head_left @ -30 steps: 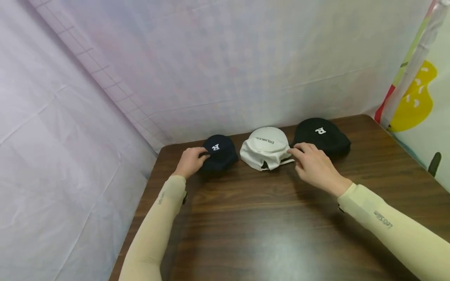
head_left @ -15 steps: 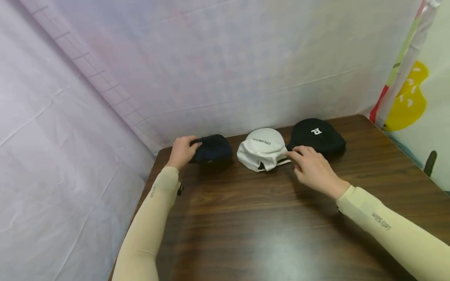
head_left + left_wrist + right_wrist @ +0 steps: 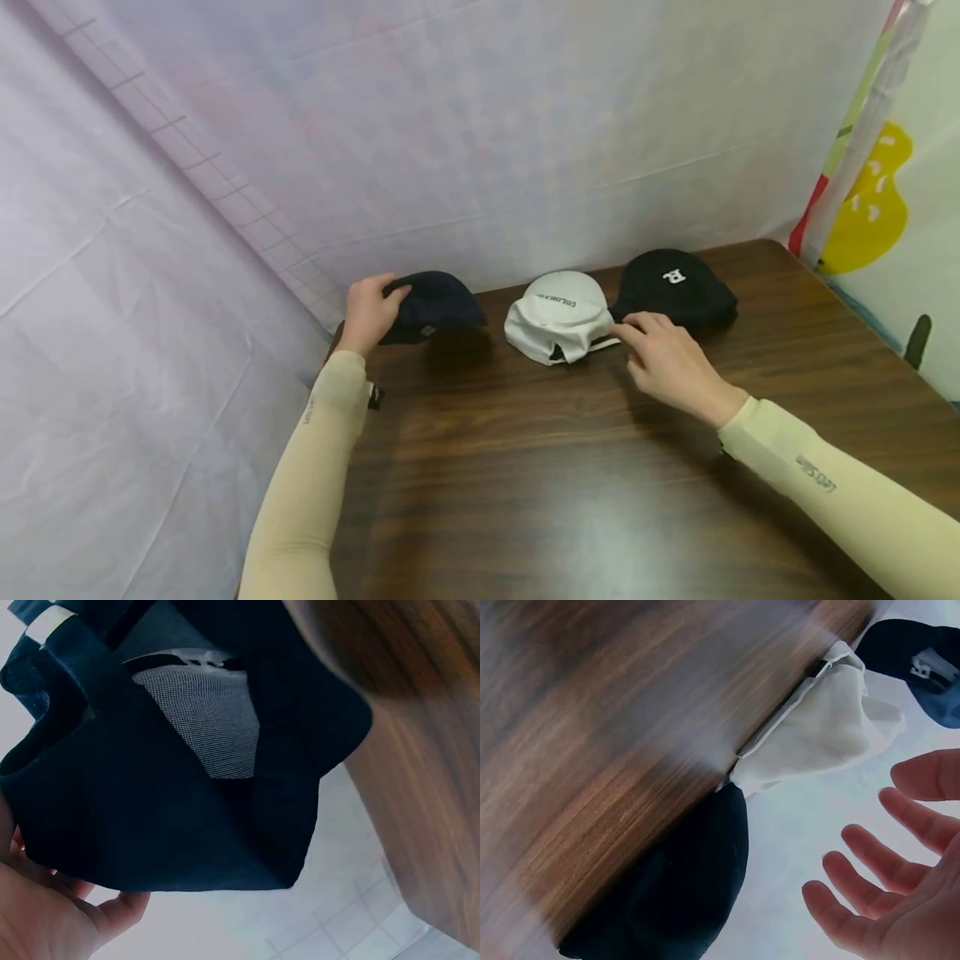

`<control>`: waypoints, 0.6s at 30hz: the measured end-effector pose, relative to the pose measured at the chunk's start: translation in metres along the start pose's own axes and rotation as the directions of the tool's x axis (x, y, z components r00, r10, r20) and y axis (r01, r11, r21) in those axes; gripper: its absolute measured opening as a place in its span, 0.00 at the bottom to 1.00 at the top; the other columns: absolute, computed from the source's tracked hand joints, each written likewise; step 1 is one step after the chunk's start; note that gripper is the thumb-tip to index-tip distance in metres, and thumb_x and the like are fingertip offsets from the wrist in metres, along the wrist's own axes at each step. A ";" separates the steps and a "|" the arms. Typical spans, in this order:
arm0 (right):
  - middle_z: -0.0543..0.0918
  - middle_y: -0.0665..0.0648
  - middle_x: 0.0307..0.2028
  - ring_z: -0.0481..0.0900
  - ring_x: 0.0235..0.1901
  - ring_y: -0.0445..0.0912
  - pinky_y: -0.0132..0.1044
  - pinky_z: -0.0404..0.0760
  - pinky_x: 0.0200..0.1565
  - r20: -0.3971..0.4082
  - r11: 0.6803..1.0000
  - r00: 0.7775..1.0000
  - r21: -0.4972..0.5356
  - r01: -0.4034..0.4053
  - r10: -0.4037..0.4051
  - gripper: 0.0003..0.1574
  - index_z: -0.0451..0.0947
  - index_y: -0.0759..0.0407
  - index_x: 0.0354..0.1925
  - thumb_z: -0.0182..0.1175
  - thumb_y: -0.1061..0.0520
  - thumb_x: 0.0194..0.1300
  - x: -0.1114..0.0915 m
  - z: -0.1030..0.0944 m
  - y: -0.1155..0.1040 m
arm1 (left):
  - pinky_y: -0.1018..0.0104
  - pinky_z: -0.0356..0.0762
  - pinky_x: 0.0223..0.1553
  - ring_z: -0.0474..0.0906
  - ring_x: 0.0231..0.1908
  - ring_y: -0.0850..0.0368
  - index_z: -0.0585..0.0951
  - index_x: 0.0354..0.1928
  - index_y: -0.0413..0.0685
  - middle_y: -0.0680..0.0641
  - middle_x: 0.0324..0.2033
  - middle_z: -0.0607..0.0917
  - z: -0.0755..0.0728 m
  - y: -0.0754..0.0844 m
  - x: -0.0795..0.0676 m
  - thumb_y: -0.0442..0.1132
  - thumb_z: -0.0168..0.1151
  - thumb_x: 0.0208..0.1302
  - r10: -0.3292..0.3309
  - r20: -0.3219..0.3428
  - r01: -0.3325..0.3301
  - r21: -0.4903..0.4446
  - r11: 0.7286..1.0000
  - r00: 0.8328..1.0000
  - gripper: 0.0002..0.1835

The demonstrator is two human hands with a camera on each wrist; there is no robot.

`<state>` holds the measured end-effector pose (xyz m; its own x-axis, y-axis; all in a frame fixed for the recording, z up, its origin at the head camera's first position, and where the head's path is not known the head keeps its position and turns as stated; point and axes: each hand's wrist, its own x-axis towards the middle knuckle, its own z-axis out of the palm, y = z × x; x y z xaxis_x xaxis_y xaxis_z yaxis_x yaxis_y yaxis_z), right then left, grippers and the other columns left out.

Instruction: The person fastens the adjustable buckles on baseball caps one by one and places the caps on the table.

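My left hand (image 3: pixel 371 312) pinches the edge of a navy cap (image 3: pixel 438 304) at the back left of the table. The cap is tilted up; its inside, with a mesh lining (image 3: pixel 206 724), faces the left wrist camera. My right hand (image 3: pixel 671 360) holds nothing, its fingers loosely bent in the air in front of the other two caps. A white cap (image 3: pixel 564 304) with dark lettering rests in the middle, its back opening and strap facing me. Right of it lies a black cap (image 3: pixel 670 296) with a white letter R. In the right wrist view my fingers (image 3: pixel 885 859) are apart.
All this is on a dark wooden table (image 3: pixel 555 467) with rounded back corners. A pale cloth (image 3: pixel 480 142) hangs right behind its back edge, and another cloth (image 3: pixel 135 375) hangs along the left side. A yellow printed shape (image 3: pixel 866 204) shows at the right.
My left hand has drawn the navy cap up and to the left, tipping it so its front letter is turned out of sight in the head view. My right hand has hardly moved.
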<state>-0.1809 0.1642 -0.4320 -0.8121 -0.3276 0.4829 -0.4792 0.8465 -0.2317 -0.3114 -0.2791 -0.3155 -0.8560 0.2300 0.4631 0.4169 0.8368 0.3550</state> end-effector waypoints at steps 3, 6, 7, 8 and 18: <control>0.77 0.64 0.55 0.73 0.57 0.62 0.61 0.75 0.45 -0.006 1.000 1.000 0.000 0.008 -0.008 0.29 0.80 0.59 0.59 0.63 0.64 0.58 0.000 0.002 -0.001 | 0.46 0.77 0.49 0.84 0.43 0.40 0.89 0.42 0.45 0.42 0.39 0.89 -0.006 0.003 0.001 0.42 0.68 0.67 0.005 -0.038 -0.005 0.004 1.000 0.999 0.09; 0.77 0.64 0.55 0.72 0.57 0.62 0.61 0.74 0.45 -0.009 1.000 1.000 -0.001 0.012 -0.012 0.29 0.80 0.59 0.59 0.63 0.64 0.57 0.000 0.003 -0.002 | 0.46 0.76 0.47 0.84 0.42 0.40 0.89 0.40 0.44 0.42 0.37 0.89 -0.010 0.006 0.002 0.41 0.69 0.66 0.010 -0.066 -0.010 0.001 1.000 0.998 0.08; 0.77 0.64 0.55 0.72 0.57 0.62 0.62 0.74 0.45 -0.009 1.000 1.000 -0.001 0.012 -0.012 0.29 0.79 0.59 0.59 0.63 0.64 0.57 0.000 0.003 -0.002 | 0.47 0.76 0.46 0.84 0.41 0.40 0.89 0.40 0.44 0.42 0.37 0.89 -0.012 0.007 0.002 0.41 0.69 0.66 0.011 -0.074 -0.011 -0.001 1.000 0.997 0.08; 0.77 0.64 0.55 0.72 0.58 0.62 0.62 0.74 0.46 -0.008 1.000 1.000 -0.001 0.012 -0.012 0.29 0.79 0.59 0.59 0.63 0.64 0.57 0.000 0.003 -0.002 | 0.46 0.76 0.46 0.84 0.41 0.40 0.89 0.39 0.44 0.42 0.37 0.89 -0.013 0.009 0.002 0.41 0.69 0.66 0.012 -0.082 -0.013 -0.003 1.000 0.997 0.08; 0.76 0.65 0.56 0.72 0.58 0.63 0.62 0.74 0.46 0.003 1.000 1.000 0.000 0.023 -0.023 0.29 0.79 0.59 0.59 0.62 0.63 0.58 -0.002 0.002 -0.004 | 0.48 0.76 0.46 0.84 0.40 0.41 0.89 0.38 0.46 0.44 0.36 0.89 -0.025 0.028 0.005 0.42 0.69 0.66 0.027 -0.120 -0.030 -0.021 0.999 0.992 0.07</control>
<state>-0.1782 0.1602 -0.4336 -0.8017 -0.3486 0.4856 -0.4983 0.8384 -0.2207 -0.2965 -0.2670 -0.2826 -0.8011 0.1914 0.5670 0.4487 0.8190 0.3576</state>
